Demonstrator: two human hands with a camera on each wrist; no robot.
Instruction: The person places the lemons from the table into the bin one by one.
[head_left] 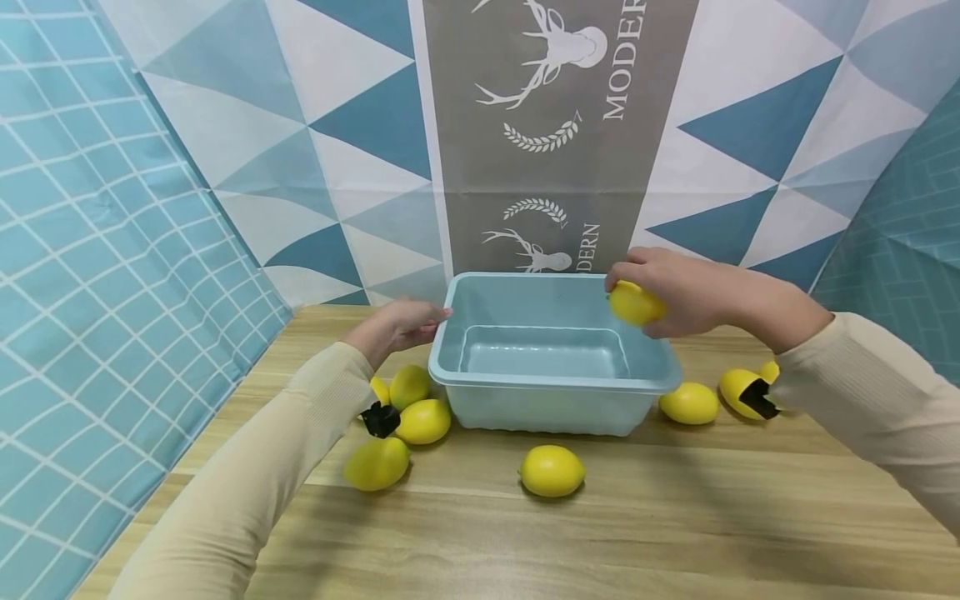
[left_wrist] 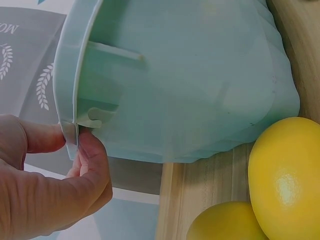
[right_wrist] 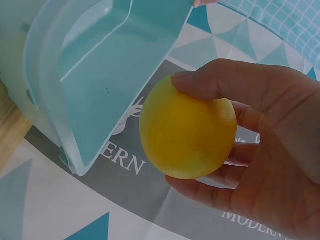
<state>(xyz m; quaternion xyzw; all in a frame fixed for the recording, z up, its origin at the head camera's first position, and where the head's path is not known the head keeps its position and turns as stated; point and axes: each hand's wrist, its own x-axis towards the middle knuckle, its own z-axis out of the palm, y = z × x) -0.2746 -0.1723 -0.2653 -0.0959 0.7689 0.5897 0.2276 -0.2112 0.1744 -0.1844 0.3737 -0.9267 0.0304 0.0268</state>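
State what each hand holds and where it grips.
The right hand grips a lemon around its sides. The left hand pinches the blue bin by its left rim.

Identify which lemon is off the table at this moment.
The lemon in the right hand, held above the far right corner of the blue tub. Every other lemon lies on the wooden table around the tub.

Two arms in cream long sleeves reach forward. The left hand (head_left: 396, 327) pinches with thumb and fingertips, palm turned inward. The right hand (head_left: 678, 292) is raised higher, fingers and thumb curled in a grip.
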